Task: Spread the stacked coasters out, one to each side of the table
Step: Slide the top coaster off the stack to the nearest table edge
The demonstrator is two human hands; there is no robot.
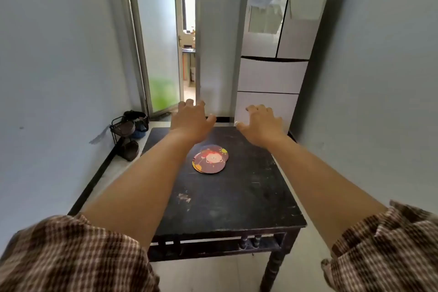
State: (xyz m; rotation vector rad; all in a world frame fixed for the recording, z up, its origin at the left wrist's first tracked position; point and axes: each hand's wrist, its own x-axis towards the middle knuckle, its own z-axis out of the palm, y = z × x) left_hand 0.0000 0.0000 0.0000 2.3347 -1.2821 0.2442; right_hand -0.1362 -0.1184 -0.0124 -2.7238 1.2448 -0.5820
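Note:
A small stack of round coasters (210,159) with a cartoon print lies near the middle of a dark, scuffed square table (225,199). The top coaster is slightly shifted, so the edges of those beneath show. My left hand (190,119) hovers over the table's far edge, beyond the stack, with fingers apart and nothing in it. My right hand (259,125) is raised beside it to the right, also spread and empty. Both forearms reach over the table; checked sleeves cover my upper arms.
A tall white fridge (272,73) stands behind the table on the right. A doorway (188,31) opens straight ahead. A dark wire rack with shoes (129,133) sits on the floor at the left wall. Walls close in on both sides.

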